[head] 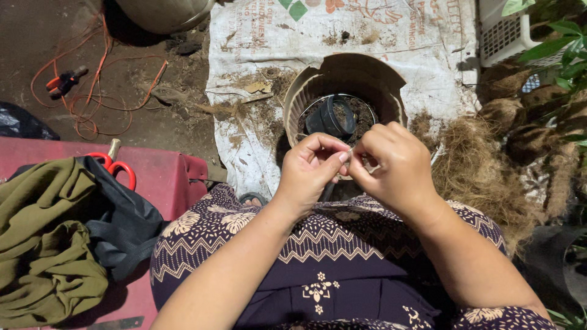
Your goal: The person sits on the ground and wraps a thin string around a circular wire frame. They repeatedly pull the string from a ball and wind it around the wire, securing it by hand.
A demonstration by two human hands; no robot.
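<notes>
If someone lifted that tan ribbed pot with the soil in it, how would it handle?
The tan pot would probably flex: its wall looks thin, and the rim is cut away at the front. The soil and small black pot inside likely add weight. Both hands are in front of it.

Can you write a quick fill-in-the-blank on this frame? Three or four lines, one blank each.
1. The left hand and right hand meet fingertip to fingertip above the ribbed ____ pot.
2. Inside that pot lies a small ____ pot on its side.
3. The scissors on the red surface have ____ handles.
4. The big pot stands on a white ____.

Missing words: beige; black; red; sack
</notes>
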